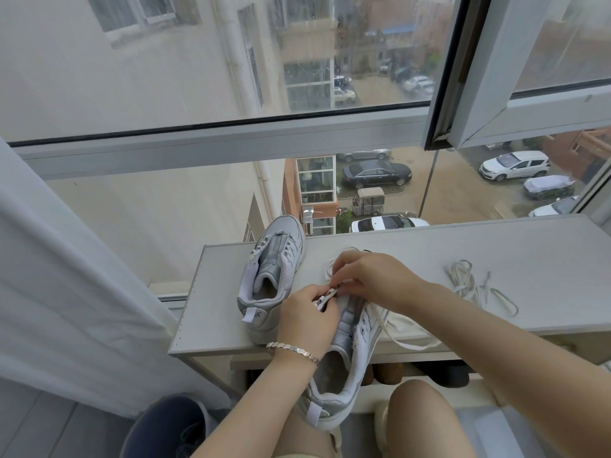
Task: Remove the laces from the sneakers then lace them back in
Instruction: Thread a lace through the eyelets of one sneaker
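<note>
Sneaker [358,358] axis runs heel toward me, toe away; my left grip [307,320] pinches eyelet flap [325,297], right grip [370,279] pinches lace [328,271] just beyond.

Unlaced grey sneaker [271,276] sits left on the pale tabletop [496,246], second grey sneaker [362,353] overhangs the near edge, loose white lace [476,289] off right.

I see the near sneaker [347,365] leaning on the table [496,246] edge. My left hand [307,312] pinches its eyelet flap and my right hand [370,279] pinches the white lace [406,328] there. The unlaced second sneaker [274,269] stands to the left. A loose lace [476,289] lies to the right.
</note>
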The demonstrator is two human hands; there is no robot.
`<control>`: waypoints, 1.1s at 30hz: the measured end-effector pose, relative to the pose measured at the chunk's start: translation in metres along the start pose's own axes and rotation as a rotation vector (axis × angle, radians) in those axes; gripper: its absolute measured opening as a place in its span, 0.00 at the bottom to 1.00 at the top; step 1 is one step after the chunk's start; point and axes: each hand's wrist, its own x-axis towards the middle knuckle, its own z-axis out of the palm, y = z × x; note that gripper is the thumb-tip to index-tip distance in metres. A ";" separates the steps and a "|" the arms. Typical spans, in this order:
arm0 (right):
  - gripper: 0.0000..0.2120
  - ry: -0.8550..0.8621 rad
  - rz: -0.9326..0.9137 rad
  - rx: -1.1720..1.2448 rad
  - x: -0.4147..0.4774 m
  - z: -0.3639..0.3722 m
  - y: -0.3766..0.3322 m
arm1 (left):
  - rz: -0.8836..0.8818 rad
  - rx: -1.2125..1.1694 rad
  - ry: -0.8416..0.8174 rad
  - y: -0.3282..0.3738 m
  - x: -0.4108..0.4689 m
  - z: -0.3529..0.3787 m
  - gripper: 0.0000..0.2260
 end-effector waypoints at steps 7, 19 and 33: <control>0.04 -0.073 0.148 0.403 0.002 -0.008 0.016 | 0.027 -0.003 -0.026 0.000 -0.004 0.002 0.08; 0.04 0.342 0.049 0.335 0.000 0.028 0.010 | -0.032 -0.017 -0.025 0.007 0.003 0.005 0.11; 0.08 0.349 0.120 1.044 -0.068 -0.057 -0.036 | -0.182 0.139 0.089 0.011 0.046 0.004 0.13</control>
